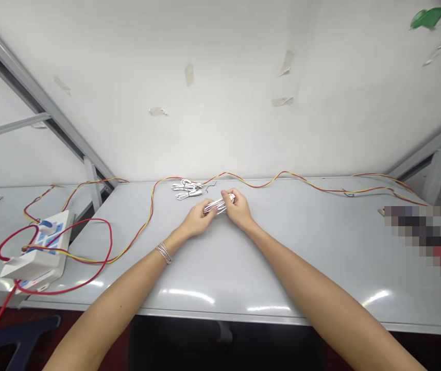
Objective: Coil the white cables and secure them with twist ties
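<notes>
A coiled white cable point(219, 206) is held between both hands above the grey table, near its middle. My left hand point(198, 218) is closed round the left end of the coil, thumb on top. At the other end, my right hand point(239, 208) grips the coil and a small white plug end by the thumb. Just beyond my left hand, tied bundles of white cable point(188, 189) lie on the table. Thin dark twist ties point(209, 187) rest beside those bundles.
A white and blue power strip point(52, 242) with plugs and a looping red cable point(110, 242) sits at the left. A twisted red-yellow wire point(259, 186) runs along the back by the white wall panel point(228, 139). A blurred patch point(429, 237) covers the right side.
</notes>
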{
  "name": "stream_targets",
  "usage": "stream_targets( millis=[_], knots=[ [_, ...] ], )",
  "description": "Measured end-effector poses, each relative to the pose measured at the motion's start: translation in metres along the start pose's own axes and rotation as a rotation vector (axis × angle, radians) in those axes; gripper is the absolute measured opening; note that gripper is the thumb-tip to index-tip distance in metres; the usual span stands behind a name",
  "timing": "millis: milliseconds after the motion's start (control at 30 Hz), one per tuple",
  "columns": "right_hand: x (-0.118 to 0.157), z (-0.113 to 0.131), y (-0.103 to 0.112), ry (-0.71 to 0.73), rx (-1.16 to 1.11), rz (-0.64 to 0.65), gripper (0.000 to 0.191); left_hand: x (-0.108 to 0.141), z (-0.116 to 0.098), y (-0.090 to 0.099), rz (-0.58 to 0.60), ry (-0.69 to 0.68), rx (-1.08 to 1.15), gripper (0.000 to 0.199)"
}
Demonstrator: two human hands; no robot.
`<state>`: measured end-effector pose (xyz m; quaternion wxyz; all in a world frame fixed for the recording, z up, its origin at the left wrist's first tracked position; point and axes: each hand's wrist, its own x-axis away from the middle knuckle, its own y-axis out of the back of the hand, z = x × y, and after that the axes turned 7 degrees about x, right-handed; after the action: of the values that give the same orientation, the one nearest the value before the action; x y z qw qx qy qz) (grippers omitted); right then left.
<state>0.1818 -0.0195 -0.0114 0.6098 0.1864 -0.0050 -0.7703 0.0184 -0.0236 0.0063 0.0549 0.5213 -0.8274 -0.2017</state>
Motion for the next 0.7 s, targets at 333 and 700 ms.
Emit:
stream_targets(
  millis=[333,700],
  knots=[
    [-0.0034,-0.0029,-0.0016,-0.056,-0.103,0.091,0.050,-0.0001,0.0032,0.0026,0.025,-0.018,0.045,0.019],
    [0.0001,0.0026,-0.0002,-0.047,-0.022,0.165,0.047,0.0006,-0.0019,-0.0007,-0.085,0.055,0.024,0.019]
  ],
)
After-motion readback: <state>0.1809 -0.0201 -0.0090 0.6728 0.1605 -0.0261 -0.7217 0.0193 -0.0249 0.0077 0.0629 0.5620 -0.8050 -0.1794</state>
